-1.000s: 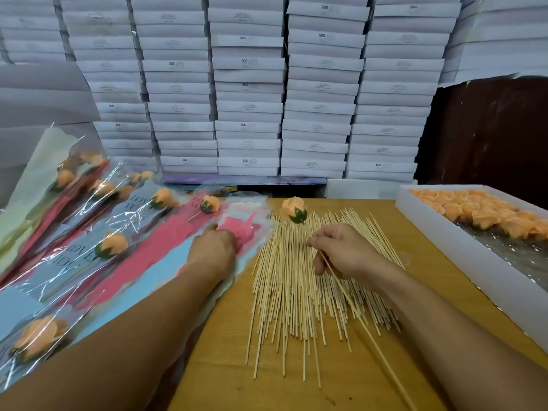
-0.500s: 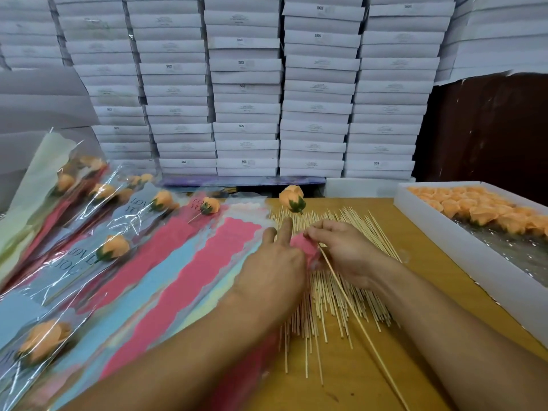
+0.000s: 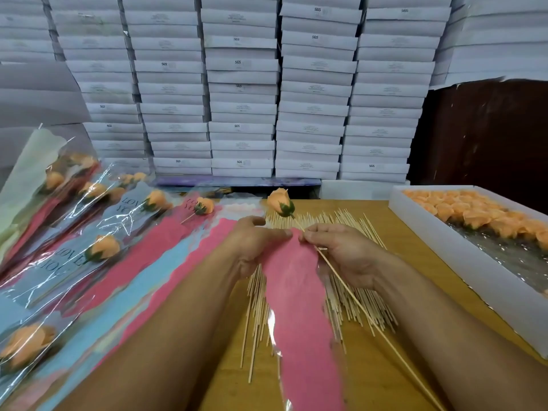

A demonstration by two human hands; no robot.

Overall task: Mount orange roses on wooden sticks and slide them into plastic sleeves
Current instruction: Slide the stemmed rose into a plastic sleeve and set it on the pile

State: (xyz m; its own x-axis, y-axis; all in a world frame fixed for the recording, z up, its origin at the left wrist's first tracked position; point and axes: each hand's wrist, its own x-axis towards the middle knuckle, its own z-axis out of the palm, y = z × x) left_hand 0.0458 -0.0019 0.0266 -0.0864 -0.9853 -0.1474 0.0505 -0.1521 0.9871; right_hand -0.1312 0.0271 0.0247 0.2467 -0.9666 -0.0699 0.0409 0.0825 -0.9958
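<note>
My right hand [image 3: 341, 253] pinches a long wooden stick [image 3: 364, 315] that carries an orange rose [image 3: 280, 202] at its far end. My left hand [image 3: 255, 244] pinches the top edge of a pink plastic sleeve [image 3: 299, 315], which hangs down over the pile of loose sticks [image 3: 350, 298]. The sleeve's top sits right beside the stick, between both hands. Whether the sleeve mouth is open I cannot tell.
Sleeved roses [image 3: 100, 250] and a fanned stack of pink and blue sleeves [image 3: 142, 268] cover the left of the wooden table [image 3: 394, 363]. A white tray [image 3: 462, 262] of orange rose heads [image 3: 486, 218] stands at right. Stacked white boxes [image 3: 243, 93] fill the back.
My left hand left the sleeve stack on the left, pulled one pink sleeve across to the centre and now holds it next to the stick. The right hand kept the rose stick almost still.
</note>
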